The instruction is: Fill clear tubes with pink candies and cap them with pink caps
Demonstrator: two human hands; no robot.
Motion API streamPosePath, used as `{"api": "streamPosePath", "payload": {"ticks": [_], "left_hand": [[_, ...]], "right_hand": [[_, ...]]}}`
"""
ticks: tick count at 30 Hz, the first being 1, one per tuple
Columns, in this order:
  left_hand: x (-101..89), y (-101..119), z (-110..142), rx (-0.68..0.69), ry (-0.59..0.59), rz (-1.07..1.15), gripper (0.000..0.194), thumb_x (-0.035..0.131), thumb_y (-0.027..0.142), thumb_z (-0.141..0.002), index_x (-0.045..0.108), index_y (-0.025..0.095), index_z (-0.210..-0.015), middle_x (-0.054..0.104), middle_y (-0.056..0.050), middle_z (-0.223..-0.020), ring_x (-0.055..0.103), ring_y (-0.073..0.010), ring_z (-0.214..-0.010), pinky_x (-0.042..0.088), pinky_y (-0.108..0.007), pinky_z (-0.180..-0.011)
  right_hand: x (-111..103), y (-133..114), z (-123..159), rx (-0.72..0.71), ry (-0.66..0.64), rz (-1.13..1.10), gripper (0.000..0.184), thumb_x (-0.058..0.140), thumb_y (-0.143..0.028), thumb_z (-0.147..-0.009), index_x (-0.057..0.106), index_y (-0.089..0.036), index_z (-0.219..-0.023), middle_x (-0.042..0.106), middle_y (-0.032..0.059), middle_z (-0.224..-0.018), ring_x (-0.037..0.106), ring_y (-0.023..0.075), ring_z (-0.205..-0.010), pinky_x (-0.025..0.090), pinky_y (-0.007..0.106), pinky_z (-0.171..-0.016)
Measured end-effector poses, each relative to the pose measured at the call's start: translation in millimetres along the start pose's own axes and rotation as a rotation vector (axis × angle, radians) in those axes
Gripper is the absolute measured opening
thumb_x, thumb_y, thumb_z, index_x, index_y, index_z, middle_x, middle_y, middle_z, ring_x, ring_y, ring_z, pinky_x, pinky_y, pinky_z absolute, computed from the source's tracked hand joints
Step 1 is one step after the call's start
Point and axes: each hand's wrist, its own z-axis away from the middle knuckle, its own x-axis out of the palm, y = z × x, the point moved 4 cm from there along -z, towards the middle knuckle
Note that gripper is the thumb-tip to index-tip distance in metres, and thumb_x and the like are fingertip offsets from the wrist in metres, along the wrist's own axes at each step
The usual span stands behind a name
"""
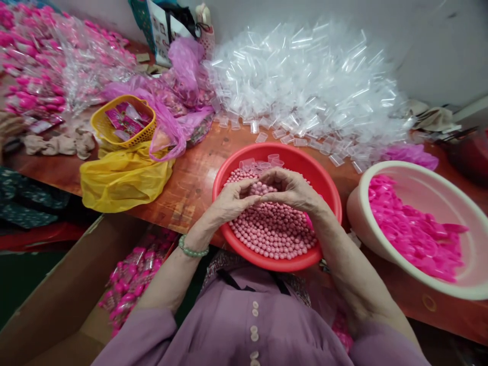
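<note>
Pink beads (274, 234) lie heaped in the red basin (332, 208) in front of you, on the wooden table (190, 195). A small cluster shows between your left hand (233, 197) and right hand (294, 190), both over the basin. Both hands curve inward, fingertips meeting or nearly so around the cluster; you can't tell from this view whether either hand clamps anything. Clear plastic tubes (272, 159) lie at the basin's far side, on the beads. Beyond the basin: a large pile of clear tubes (305, 76). To your right, a white basin (425, 178) bearing bright pink plastic pieces (415, 234). To your left, a yellow basket (143, 133) beside a yellow plastic bag (125, 180).
</note>
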Motion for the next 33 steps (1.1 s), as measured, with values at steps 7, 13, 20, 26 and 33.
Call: {"api": "streamPosePath", "payload": {"ticks": [7, 13, 20, 26, 33], "left_hand": [[-2.1, 2, -4, -0.031, 0.041, 0.017, 0.038, 0.086, 0.039, -0.068, 0.062, 0.015, -0.084, 0.064, 0.001, -0.080, 0.059, -0.0106, -0.076, 0.049, -0.025, -0.075], [0.3, 10, 4, -0.025, -0.046, 0.092, 0.037, 0.085, 0.033, -0.072, 0.059, 0.017, -0.091, 0.067, -0.002, -0.092, 0.065, -0.0127, -0.084, 0.053, -0.029, -0.084], [4.2, 28, 14, 0.030, -0.023, 0.032, 0.031, 0.082, 0.029, -0.075, 0.065, 0.016, -0.098, 0.072, -0.005, -0.095, 0.070, -0.0153, -0.089, 0.056, -0.032, -0.089], [6.8, 20, 6, 0.001, -0.020, 0.005, 0.032, 0.084, 0.033, -0.073, 0.066, 0.015, -0.092, 0.072, -0.005, -0.092, 0.071, -0.0163, -0.088, 0.059, -0.033, -0.086], [23.6, 17, 11, -0.014, -0.049, -0.001, 0.028, 0.082, 0.030, -0.072, 0.067, 0.014, -0.090, 0.068, -0.002, -0.085, 0.067, -0.0128, -0.082, 0.057, -0.029, -0.082]], "right_hand": [[-7, 2, 1, 0.013, 0.088, 0.132, 0.049, 0.090, -0.052, -0.063, 0.055, -0.020, -0.075, 0.050, -0.0067, -0.066, 0.040, 0.0083, -0.058, 0.033, 0.023, -0.053], [-15, -5, 9, 0.041, 0.061, 0.324, 0.044, 0.083, -0.058, -0.070, 0.065, -0.018, -0.082, 0.068, 0.0021, -0.081, 0.060, 0.0168, -0.077, 0.048, 0.031, -0.071], [-66, -3, 41, 0.137, 0.231, 0.788, 0.021, 0.067, -0.039, -0.085, 0.070, -0.019, -0.087, 0.074, 0.0060, -0.084, 0.066, 0.0218, -0.077, 0.051, 0.036, -0.076], [-81, 2, 61, 0.386, 0.238, 1.185, 0.023, 0.057, -0.023, -0.092, 0.074, -0.018, -0.107, 0.078, 0.0115, -0.105, 0.072, 0.0272, -0.097, 0.052, 0.037, -0.086], [-67, 21, 55, 0.533, 0.130, 1.465, 0.028, 0.052, -0.020, -0.094, 0.068, -0.011, -0.116, 0.075, 0.0195, -0.109, 0.071, 0.0318, -0.105, 0.051, 0.035, -0.082]]}}
